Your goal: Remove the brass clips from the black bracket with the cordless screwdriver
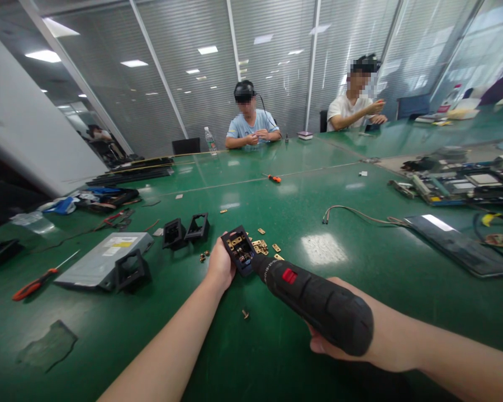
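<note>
My left hand [220, 265] is closed around a small black socket housing [240, 249] with brass contacts inside, held just above the green table [276, 201]. My right hand [339, 340] grips a black electric screwdriver [318, 301] with a red switch; its tip points into the housing. Several loose brass pieces [263, 244] lie on the table just beyond the housing, and a small screw [245, 314] lies nearer to me.
Black frames [186, 230] and a grey drive [104, 258] lie to the left, with a red-handled screwdriver [36, 283]. Circuit boards [465, 184], a cable [360, 215] and a dark panel [461, 243] lie at the right. Two people sit across the table.
</note>
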`<control>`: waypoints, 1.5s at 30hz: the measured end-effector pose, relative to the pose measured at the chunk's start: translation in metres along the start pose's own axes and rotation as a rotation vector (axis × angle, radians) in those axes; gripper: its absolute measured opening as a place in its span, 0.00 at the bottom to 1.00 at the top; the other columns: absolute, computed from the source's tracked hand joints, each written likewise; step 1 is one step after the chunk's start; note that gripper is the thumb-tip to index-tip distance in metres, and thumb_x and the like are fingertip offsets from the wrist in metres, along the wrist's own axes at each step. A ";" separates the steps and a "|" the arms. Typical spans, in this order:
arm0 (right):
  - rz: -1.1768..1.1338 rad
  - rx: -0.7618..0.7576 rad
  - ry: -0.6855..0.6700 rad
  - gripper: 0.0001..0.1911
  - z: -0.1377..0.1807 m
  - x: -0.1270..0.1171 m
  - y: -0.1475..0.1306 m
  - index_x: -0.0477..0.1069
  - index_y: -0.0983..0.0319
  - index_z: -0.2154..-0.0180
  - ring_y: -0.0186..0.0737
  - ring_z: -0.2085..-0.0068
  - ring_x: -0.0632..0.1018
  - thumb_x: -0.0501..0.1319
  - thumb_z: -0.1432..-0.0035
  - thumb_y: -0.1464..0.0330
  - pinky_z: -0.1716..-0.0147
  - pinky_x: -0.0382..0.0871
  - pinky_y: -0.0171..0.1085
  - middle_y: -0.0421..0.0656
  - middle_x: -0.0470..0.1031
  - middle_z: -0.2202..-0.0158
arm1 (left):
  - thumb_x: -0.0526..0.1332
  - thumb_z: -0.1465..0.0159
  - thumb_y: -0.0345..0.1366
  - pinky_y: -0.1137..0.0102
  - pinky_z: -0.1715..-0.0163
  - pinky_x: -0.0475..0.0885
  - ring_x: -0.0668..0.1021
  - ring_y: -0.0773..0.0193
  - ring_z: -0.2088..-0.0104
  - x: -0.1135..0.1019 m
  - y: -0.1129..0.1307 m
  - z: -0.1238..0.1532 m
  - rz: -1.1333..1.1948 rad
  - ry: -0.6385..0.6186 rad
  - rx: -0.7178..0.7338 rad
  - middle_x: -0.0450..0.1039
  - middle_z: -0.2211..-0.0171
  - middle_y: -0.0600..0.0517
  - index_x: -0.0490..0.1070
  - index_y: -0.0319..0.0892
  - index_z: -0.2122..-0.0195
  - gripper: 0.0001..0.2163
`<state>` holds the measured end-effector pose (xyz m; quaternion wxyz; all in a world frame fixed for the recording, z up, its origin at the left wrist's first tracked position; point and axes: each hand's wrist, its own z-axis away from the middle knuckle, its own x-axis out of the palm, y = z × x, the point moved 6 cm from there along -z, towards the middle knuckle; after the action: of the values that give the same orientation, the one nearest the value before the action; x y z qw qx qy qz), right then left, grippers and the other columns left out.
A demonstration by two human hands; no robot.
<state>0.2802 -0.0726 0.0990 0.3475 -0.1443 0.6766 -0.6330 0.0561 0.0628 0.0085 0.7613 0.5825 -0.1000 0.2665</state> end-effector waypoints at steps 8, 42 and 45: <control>-0.016 0.024 -0.013 0.14 0.001 0.001 0.000 0.64 0.60 0.69 0.36 0.71 0.71 0.68 0.49 0.64 0.73 0.67 0.33 0.39 0.70 0.72 | 0.54 0.32 0.43 0.62 0.66 0.80 0.83 0.56 0.69 0.000 -0.001 0.000 -0.023 0.016 -0.018 0.81 0.68 0.46 0.76 0.39 0.59 0.15; -0.045 0.014 -0.025 0.14 0.001 0.000 0.000 0.63 0.60 0.69 0.38 0.71 0.70 0.68 0.49 0.65 0.72 0.66 0.36 0.40 0.70 0.71 | 0.53 0.33 0.43 0.61 0.65 0.80 0.83 0.55 0.69 0.005 0.001 0.004 -0.014 -0.024 -0.011 0.81 0.69 0.45 0.76 0.39 0.60 0.15; -0.048 0.012 -0.027 0.14 0.002 0.000 -0.001 0.63 0.60 0.69 0.37 0.71 0.69 0.69 0.49 0.65 0.72 0.66 0.35 0.40 0.70 0.71 | 0.54 0.33 0.44 0.60 0.64 0.80 0.83 0.55 0.69 0.005 0.001 0.004 -0.018 -0.017 -0.017 0.81 0.69 0.44 0.76 0.38 0.61 0.16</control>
<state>0.2809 -0.0741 0.0998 0.3420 -0.1667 0.6645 -0.6432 0.0600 0.0609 0.0126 0.7676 0.5792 -0.1037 0.2539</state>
